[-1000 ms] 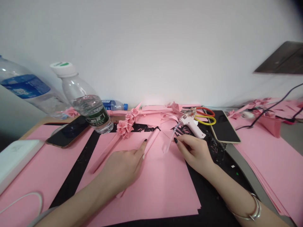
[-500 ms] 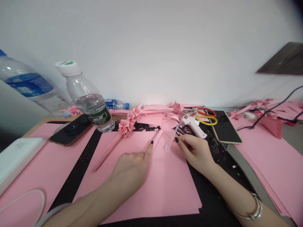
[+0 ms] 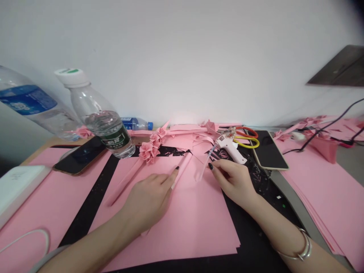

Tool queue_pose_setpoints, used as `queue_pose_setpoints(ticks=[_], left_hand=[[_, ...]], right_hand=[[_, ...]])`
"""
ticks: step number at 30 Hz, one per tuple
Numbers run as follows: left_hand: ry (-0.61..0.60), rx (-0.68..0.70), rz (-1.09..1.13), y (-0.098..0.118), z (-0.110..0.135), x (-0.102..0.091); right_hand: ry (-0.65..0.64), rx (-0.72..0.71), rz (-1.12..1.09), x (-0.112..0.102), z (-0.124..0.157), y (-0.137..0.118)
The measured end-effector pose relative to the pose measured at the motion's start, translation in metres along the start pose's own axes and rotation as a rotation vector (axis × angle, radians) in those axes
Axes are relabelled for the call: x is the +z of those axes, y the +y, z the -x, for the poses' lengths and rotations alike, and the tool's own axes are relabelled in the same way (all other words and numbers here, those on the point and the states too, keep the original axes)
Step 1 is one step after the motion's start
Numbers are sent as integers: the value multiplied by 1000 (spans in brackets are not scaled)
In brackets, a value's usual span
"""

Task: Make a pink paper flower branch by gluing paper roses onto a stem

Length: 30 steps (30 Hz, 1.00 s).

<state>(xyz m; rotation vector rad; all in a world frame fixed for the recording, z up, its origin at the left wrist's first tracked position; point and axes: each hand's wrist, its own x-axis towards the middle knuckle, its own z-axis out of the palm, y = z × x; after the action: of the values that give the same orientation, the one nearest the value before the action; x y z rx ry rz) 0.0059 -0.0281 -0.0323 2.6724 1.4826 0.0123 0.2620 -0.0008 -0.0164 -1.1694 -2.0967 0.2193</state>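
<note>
A rolled pink paper tube (image 3: 183, 167) lies slanted on a stack of pink paper sheets (image 3: 196, 227). My left hand (image 3: 149, 197) is closed over it, index finger stretched along its upper part; the palm hides its middle. To the right, my right hand (image 3: 231, 180) is closed with thumb and fingers together, beside a clear glue stick (image 3: 202, 170) in a white glue gun (image 3: 231, 148). Whether anything is between those fingers is hidden. Left of my left hand lies a pink paper stem (image 3: 125, 182) with folded paper roses (image 3: 149, 151) at its top.
A water bottle (image 3: 105, 125), a large blue-labelled bottle (image 3: 36, 102) and a phone (image 3: 81, 155) stand or lie at left, near a white box-like device (image 3: 22, 189). Orange-and-yellow-handled scissors (image 3: 247, 142) and a dark-screened device (image 3: 270, 149) lie at right. More pink sheets (image 3: 332, 193) are beyond.
My left hand has shifted slightly left and toward me, and more of the paper tube shows. My right hand keeps nearly the same place. The whole view has shifted a little.
</note>
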Motion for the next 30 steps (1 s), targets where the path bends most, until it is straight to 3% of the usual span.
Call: queue_pose_setpoints(ticks=[6,9,16,20,26,30], left_hand=[[236,102,70,-7,-1,8],[285,137,98,-10,-1,12],[293,119,52,3,-1,10],[221,121,104,12,-2,8],[171,79,475,6,-7,-2],[56,-118,694,-4,-9,-21]], right_hand=[[-15,14,-3,1,1,0],[-13,14,-1,1,2,0],[-6,2,4,1,1,0],[-7,3,11,1,0,0],[3,-1,13,-1,1,-1],[8,-7,15,-1,1,-1]])
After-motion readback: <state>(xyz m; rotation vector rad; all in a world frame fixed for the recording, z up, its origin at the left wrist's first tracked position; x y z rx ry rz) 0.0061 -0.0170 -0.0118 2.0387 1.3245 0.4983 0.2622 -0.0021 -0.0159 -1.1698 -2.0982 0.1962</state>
